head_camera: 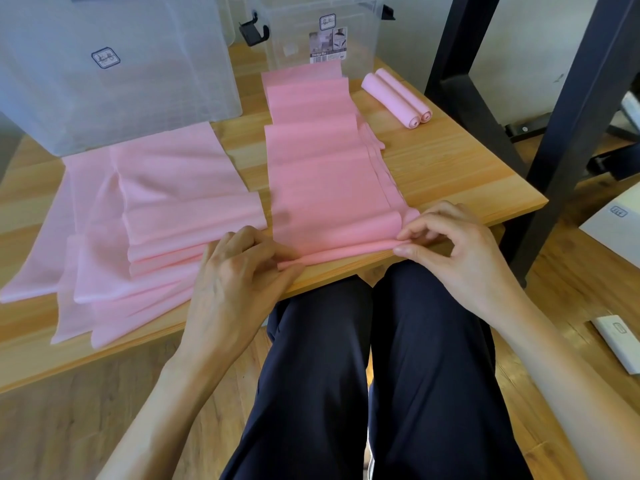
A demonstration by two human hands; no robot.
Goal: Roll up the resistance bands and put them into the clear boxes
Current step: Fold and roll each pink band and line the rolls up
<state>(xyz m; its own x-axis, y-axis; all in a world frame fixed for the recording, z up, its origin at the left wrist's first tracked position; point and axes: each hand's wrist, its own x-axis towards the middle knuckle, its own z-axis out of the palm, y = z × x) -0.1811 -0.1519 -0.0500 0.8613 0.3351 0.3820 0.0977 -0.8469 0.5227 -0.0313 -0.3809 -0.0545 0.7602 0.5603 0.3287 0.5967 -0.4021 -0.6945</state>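
Note:
A long pink resistance band (322, 174) lies stretched in flat folds down the middle of the wooden table (450, 161). Its near end is at the table's front edge, turned over into a thin roll. My left hand (239, 268) pinches the left part of that rolled edge. My right hand (450, 244) pinches its right end between thumb and fingers. Two finished pink rolls (398, 98) lie side by side at the back right. A loose heap of more pink bands (138, 216) covers the table's left half. Two clear boxes stand at the back: a big one (114, 64) on the left and a smaller one (322, 29) behind the stretched band.
A black metal frame (571, 133) stands right of the table. My legs in dark trousers (363, 375) reach under the front edge. A white box (613, 223) and a small white object (616, 341) lie on the wooden floor at the right.

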